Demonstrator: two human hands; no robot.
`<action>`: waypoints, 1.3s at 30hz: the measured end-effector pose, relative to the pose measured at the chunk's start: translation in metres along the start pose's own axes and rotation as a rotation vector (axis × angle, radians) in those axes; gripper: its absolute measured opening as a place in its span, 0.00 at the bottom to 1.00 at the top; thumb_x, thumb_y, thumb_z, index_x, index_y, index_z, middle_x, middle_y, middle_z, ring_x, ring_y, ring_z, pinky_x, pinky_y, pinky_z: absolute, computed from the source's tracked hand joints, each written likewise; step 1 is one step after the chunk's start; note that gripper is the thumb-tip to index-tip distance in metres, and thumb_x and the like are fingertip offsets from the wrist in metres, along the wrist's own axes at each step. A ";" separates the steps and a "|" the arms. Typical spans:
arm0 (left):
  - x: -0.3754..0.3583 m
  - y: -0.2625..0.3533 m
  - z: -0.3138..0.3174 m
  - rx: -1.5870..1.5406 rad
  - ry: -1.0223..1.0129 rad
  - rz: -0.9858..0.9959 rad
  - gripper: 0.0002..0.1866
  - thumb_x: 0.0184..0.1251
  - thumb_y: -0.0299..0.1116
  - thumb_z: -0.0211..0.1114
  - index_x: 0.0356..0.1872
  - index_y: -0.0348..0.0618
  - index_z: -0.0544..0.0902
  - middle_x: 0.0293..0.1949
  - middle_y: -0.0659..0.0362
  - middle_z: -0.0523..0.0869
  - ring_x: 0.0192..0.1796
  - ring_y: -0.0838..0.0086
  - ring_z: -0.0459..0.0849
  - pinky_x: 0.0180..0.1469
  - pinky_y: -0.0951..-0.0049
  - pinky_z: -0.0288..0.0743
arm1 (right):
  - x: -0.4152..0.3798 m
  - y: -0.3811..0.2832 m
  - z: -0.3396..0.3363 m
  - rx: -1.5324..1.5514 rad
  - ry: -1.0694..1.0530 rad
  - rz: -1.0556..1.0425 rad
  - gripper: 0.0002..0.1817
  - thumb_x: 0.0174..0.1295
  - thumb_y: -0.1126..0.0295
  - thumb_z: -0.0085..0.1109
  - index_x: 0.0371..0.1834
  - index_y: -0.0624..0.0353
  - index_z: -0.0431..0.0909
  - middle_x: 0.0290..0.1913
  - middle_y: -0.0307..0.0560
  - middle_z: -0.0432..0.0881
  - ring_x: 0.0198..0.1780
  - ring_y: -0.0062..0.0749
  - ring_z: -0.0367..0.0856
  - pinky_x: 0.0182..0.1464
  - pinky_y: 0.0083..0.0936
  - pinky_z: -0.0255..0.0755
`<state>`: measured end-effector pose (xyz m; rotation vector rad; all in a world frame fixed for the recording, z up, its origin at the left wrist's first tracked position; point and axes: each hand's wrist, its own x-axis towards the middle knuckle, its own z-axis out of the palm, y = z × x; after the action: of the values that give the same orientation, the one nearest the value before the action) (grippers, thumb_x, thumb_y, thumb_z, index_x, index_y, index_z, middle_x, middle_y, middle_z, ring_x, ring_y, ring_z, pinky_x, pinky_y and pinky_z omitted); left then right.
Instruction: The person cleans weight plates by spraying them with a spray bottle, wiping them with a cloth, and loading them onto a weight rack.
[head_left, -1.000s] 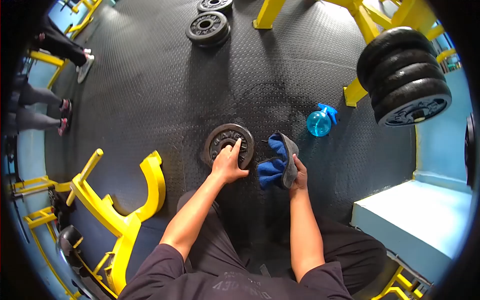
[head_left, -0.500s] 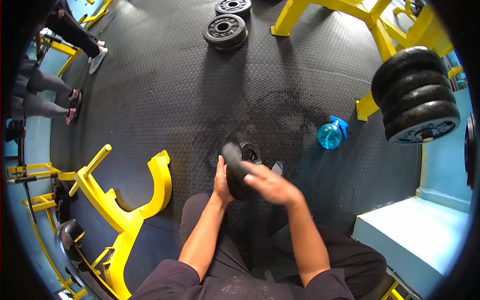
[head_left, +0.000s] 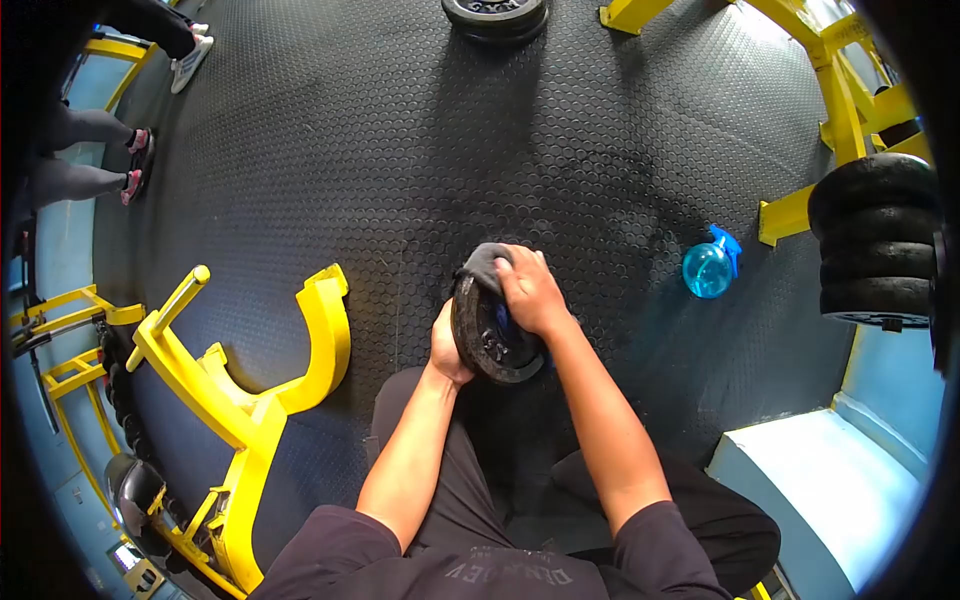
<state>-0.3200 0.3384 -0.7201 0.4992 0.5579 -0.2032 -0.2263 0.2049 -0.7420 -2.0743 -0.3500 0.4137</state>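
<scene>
A black weight plate [head_left: 492, 345] is held up tilted above my lap, its lettered face turned to the right. My left hand [head_left: 447, 345] grips the plate from its left side, with the fingers partly hidden behind it. At the plate's upper rim, my right hand [head_left: 530, 290] is closed on a grey cloth [head_left: 486, 264], which is pressed over the edge. To the right on the floor stands a spray bottle [head_left: 708, 270] with blue liquid and a blue trigger head.
Another weight plate [head_left: 497, 15] lies on the black rubber floor [head_left: 390, 180] ahead. A yellow machine frame [head_left: 262, 420] is on the left. Stacked plates [head_left: 875, 240] hang on a rack at right, above a pale blue ledge [head_left: 820, 480]. People's legs [head_left: 95, 160] are at far left.
My right hand and the cloth have moved up to the plate's top rim. The plate has turned so its lettered face shows more. The view has shifted slightly.
</scene>
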 end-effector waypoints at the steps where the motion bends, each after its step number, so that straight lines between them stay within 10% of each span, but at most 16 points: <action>1: 0.002 0.002 0.002 -0.012 -0.002 -0.005 0.26 0.82 0.46 0.43 0.65 0.38 0.76 0.57 0.53 0.85 0.56 0.67 0.85 0.61 0.63 0.81 | -0.008 0.008 -0.003 -0.045 0.001 0.091 0.24 0.77 0.55 0.42 0.65 0.61 0.73 0.62 0.59 0.79 0.70 0.53 0.71 0.78 0.51 0.51; 13: 0.005 0.006 -0.009 -0.330 0.036 -0.082 0.30 0.77 0.54 0.48 0.54 0.36 0.84 0.44 0.48 0.91 0.41 0.62 0.92 0.47 0.60 0.89 | -0.145 0.004 0.032 0.158 0.160 0.444 0.36 0.78 0.60 0.39 0.81 0.71 0.42 0.82 0.67 0.47 0.83 0.58 0.44 0.82 0.44 0.41; 19: 0.015 -0.008 -0.025 -0.228 -0.010 0.085 0.23 0.79 0.44 0.45 0.50 0.38 0.84 0.45 0.52 0.90 0.46 0.67 0.89 0.52 0.65 0.85 | -0.137 -0.071 0.057 -0.343 0.176 -0.057 0.34 0.74 0.59 0.40 0.78 0.70 0.56 0.80 0.60 0.58 0.82 0.56 0.51 0.80 0.47 0.43; 22: 0.011 -0.017 -0.052 -0.128 0.088 0.075 0.20 0.80 0.42 0.43 0.45 0.40 0.82 0.41 0.57 0.88 0.39 0.70 0.86 0.47 0.65 0.85 | -0.113 -0.102 0.063 -0.489 0.144 -0.098 0.36 0.66 0.63 0.51 0.77 0.65 0.62 0.79 0.56 0.62 0.80 0.50 0.58 0.78 0.46 0.51; 23: 0.021 -0.028 -0.088 -0.369 -0.291 0.048 0.24 0.82 0.44 0.40 0.56 0.40 0.81 0.52 0.53 0.86 0.50 0.67 0.87 0.56 0.63 0.82 | -0.104 -0.105 0.061 -0.494 0.134 -0.107 0.36 0.66 0.63 0.51 0.77 0.65 0.62 0.79 0.56 0.62 0.80 0.50 0.58 0.78 0.46 0.51; 27: 0.017 -0.018 -0.039 -0.320 -0.082 0.080 0.26 0.82 0.46 0.38 0.61 0.39 0.78 0.57 0.52 0.84 0.56 0.65 0.84 0.61 0.62 0.79 | -0.063 -0.117 0.048 -0.473 -0.093 -0.068 0.32 0.73 0.59 0.47 0.78 0.58 0.62 0.81 0.51 0.58 0.82 0.51 0.54 0.79 0.49 0.49; 31: 0.002 0.005 0.002 -0.217 0.155 0.059 0.29 0.82 0.49 0.36 0.67 0.39 0.75 0.64 0.50 0.80 0.64 0.63 0.80 0.68 0.60 0.74 | -0.019 -0.070 0.042 -0.168 -0.078 0.051 0.32 0.80 0.55 0.37 0.82 0.56 0.53 0.83 0.54 0.51 0.84 0.55 0.44 0.81 0.50 0.41; 32: 0.011 0.001 -0.011 -0.324 -0.057 0.019 0.34 0.82 0.53 0.32 0.74 0.39 0.68 0.72 0.49 0.72 0.73 0.61 0.72 0.76 0.58 0.64 | -0.015 -0.057 0.036 -0.216 -0.124 0.113 0.34 0.80 0.53 0.35 0.84 0.56 0.47 0.84 0.55 0.47 0.85 0.53 0.42 0.81 0.49 0.40; 39: 0.012 0.005 -0.001 -0.309 -0.156 -0.077 0.35 0.81 0.59 0.42 0.67 0.35 0.75 0.61 0.49 0.84 0.61 0.66 0.84 0.66 0.64 0.77 | -0.063 0.027 0.014 -0.143 -0.047 0.351 0.37 0.81 0.55 0.32 0.82 0.71 0.38 0.84 0.67 0.36 0.85 0.54 0.33 0.84 0.40 0.31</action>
<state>-0.3086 0.3429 -0.7257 0.1599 0.4464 -0.2222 -0.2870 0.1768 -0.7627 -2.2744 -0.0403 0.6631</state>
